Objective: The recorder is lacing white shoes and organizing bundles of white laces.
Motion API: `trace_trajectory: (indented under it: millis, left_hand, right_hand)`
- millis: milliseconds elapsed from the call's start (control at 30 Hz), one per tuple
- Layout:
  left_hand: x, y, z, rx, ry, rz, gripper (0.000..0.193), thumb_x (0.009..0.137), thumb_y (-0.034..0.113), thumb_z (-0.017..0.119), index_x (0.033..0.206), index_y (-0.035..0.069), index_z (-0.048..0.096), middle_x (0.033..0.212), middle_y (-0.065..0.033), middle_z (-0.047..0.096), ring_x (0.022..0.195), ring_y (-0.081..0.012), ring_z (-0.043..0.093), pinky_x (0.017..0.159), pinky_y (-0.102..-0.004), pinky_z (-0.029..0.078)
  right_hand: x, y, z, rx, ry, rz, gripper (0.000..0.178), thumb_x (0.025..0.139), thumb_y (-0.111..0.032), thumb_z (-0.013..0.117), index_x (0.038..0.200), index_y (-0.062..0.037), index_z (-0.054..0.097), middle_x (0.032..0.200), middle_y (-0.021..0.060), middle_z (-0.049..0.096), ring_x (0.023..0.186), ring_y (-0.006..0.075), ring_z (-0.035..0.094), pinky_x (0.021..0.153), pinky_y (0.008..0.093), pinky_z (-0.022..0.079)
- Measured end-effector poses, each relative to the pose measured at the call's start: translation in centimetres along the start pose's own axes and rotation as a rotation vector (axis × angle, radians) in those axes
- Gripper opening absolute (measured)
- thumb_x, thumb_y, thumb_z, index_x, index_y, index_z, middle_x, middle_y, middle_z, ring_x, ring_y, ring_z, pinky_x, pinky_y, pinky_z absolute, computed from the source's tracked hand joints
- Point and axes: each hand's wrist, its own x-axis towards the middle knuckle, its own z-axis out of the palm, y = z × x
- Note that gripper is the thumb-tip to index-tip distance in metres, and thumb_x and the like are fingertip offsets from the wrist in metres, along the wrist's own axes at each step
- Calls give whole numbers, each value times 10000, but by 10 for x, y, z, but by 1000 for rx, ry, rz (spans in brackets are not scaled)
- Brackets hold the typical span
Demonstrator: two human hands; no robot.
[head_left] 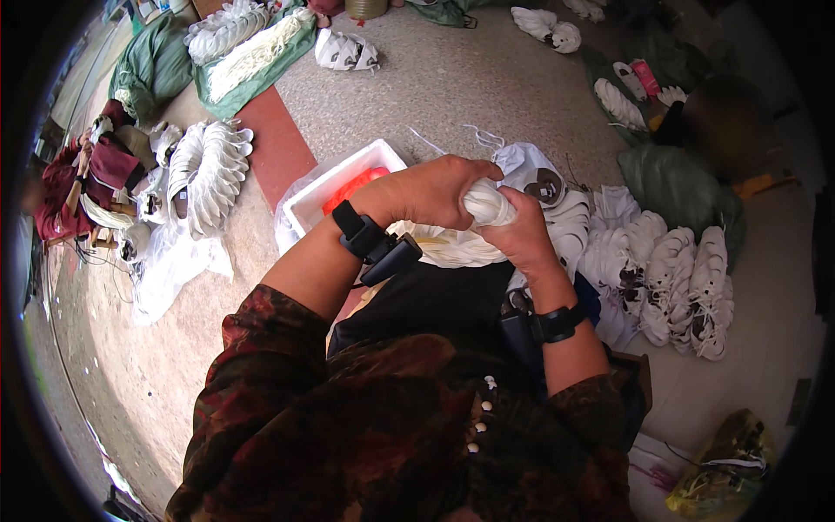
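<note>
Both my hands grip a white rounded bundle point(489, 204) with fine ridges, held up in front of my lap; whether it is cord or fabric I cannot tell. My left hand point(439, 187) curls over its upper left side. From the right and below, my right hand point(519, 228) closes on it, thumb against the bundle. Just beneath lies a cream-white pile of thin strips point(457, 247), partly hidden by my hands and wrist. Beside my left forearm stands a white foam box point(306, 209) with a red plastic bag point(355, 188) inside.
At right, white shoe uppers point(665, 278) are nested in rows near a green sack point(683, 196). A ring of white uppers point(209, 178) lies left, near a seated person in maroon point(65, 200). Farther off are a green cloth with white strips point(257, 65) and another person at far right.
</note>
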Motion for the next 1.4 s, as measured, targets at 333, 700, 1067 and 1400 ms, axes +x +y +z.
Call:
trace_trajectory:
  millis: [333, 700, 1067, 1400]
  left_hand:
    - [4, 17, 0, -91, 68, -1, 890, 570, 74, 773, 1334, 10, 320, 1110, -219, 569, 1062, -326, 556, 903, -350, 428]
    - [-7, 39, -39, -134, 109, -64, 672, 562, 6, 661, 1207, -10, 473, 1002, -135, 602, 937, -218, 586, 860, -295, 432]
    - [-48, 99, -101, -586, 319, -45, 563, 611, -31, 597, 1162, 16, 489, 922, -37, 592, 720, -83, 585, 669, -222, 487]
    - [-58, 122, -151, -630, 422, -40, 676, 562, -17, 573, 1230, -13, 473, 817, -69, 606, 581, -116, 565, 577, -230, 483]
  right_hand:
    - [10, -42, -11, -149, -52, -67, 284, 628, -6, 674, 902, 47, 620, 852, 166, 658, 808, 204, 635, 723, 310, 476]
    - [20, -63, -1, -332, 69, -288, 397, 653, -8, 660, 1036, -38, 559, 883, 192, 634, 871, 369, 605, 735, 383, 483]
    - [34, -38, -17, -366, 475, -409, 329, 652, 9, 657, 940, -54, 510, 812, 177, 625, 807, 369, 619, 677, 396, 495]
    - [48, 26, -68, -619, 408, -6, 492, 668, -100, 695, 1116, -57, 494, 983, 193, 627, 961, 369, 592, 797, 413, 477]
